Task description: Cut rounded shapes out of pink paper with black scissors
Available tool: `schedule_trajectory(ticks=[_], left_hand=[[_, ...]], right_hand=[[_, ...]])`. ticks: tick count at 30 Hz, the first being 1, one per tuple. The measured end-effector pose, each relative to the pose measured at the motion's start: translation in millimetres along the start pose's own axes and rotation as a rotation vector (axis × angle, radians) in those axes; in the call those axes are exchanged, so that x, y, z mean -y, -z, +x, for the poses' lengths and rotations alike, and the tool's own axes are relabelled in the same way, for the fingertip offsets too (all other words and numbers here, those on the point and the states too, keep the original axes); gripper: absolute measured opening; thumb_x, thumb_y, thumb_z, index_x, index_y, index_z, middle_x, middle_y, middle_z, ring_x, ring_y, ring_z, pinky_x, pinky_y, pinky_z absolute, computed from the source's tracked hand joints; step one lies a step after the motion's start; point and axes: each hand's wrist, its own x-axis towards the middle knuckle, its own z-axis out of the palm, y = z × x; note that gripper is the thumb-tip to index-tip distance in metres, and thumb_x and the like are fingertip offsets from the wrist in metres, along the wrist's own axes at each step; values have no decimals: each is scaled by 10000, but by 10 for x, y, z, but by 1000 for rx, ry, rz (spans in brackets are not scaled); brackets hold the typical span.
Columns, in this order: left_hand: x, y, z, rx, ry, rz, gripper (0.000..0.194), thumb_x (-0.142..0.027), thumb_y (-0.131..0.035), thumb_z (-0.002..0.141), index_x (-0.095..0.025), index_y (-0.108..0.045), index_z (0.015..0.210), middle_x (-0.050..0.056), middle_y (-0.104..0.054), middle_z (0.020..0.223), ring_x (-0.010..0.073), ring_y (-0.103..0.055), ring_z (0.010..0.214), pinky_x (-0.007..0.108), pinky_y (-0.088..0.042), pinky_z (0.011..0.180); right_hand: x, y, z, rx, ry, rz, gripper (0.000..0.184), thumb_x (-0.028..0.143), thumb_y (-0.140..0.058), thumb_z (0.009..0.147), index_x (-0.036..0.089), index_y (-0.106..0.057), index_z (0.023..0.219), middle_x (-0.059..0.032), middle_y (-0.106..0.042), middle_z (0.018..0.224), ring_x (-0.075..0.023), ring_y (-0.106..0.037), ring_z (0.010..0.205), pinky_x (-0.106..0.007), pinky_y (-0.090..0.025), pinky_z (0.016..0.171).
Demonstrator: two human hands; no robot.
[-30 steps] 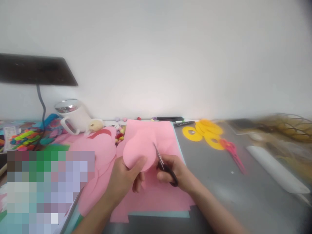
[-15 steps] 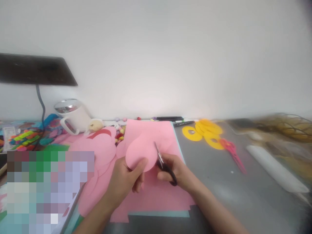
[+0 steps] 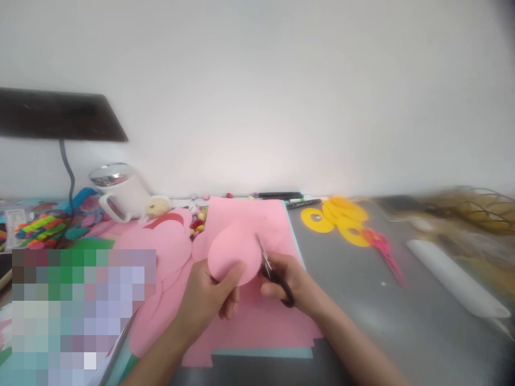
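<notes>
Pinched between the thumb and fingers of my left hand (image 3: 215, 289) is a round pink paper piece (image 3: 231, 252). My right hand (image 3: 287, 279) grips black-handled scissors (image 3: 277, 279), their blades pointing up and away along the right edge of the round piece. Whether the blades touch the paper I cannot tell. Below both hands lie pink paper sheets (image 3: 257, 327), with a light blue sheet (image 3: 261, 353) showing under them. More pink paper circles (image 3: 169, 246) are piled to the left of my left hand.
Yellow paper rings (image 3: 317, 220) and pink scissors (image 3: 386, 257) lie on the grey table (image 3: 346, 332) at right, near a long white object (image 3: 454, 276). Black pens (image 3: 279, 195) rest by the wall. At left are a white mug (image 3: 124, 195), colourful craft bits (image 3: 42, 228) and a blurred-out patch.
Both hands, the round pink paper and the scissors have shifted very slightly to the right. Everything else looks the same.
</notes>
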Motion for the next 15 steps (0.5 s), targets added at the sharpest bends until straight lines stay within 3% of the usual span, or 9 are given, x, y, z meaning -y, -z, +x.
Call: schedule_trajectory(ticks=[15], left_hand=[[32, 15, 16, -35, -23, 31, 460, -367, -582, 769, -170, -455, 374, -36, -392, 303, 57, -367, 292, 185, -326, 366]], right_hand=[[-14, -1, -5, -15, -34, 10, 506, 613, -712, 660, 162, -488, 717, 60, -338, 587, -72, -286, 515, -216, -230, 462]])
